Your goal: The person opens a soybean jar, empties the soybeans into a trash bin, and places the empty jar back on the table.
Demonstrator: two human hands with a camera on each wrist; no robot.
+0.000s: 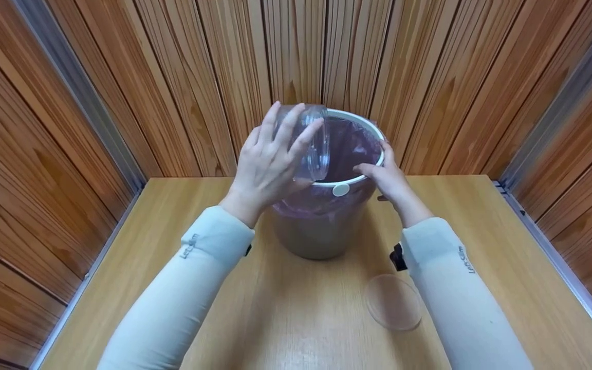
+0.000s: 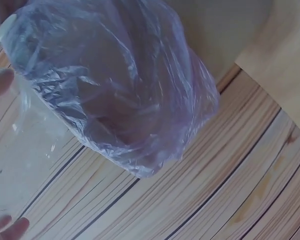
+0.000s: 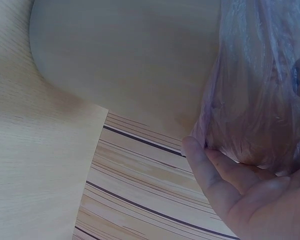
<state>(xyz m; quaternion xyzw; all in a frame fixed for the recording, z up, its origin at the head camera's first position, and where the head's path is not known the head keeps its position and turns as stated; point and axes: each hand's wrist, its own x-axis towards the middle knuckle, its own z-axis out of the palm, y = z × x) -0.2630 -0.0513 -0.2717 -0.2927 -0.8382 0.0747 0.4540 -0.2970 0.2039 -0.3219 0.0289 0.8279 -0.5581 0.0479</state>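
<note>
A grey trash bin (image 1: 309, 239) stands on the table, lined with a translucent purple bag (image 2: 135, 75) that folds down over its outside. Spread around a clear round plastic container, my left hand (image 1: 269, 164) holds it at the left side of the bin's mouth. The container (image 1: 318, 146) is tipped on its side, its opening facing right over the bin. At the right, my right hand (image 1: 389, 177) grips the bin's white rim (image 1: 360, 121), thumb on the inner side and fingers outside, against the bag. Most of the bin's inside is shadowed.
A clear round lid (image 1: 392, 302) lies flat on the wooden table (image 1: 285, 318), in front of the bin and beside the right forearm. Wood-panelled walls (image 1: 172, 92) enclose the table at the back and both sides, with metal strips at the corners.
</note>
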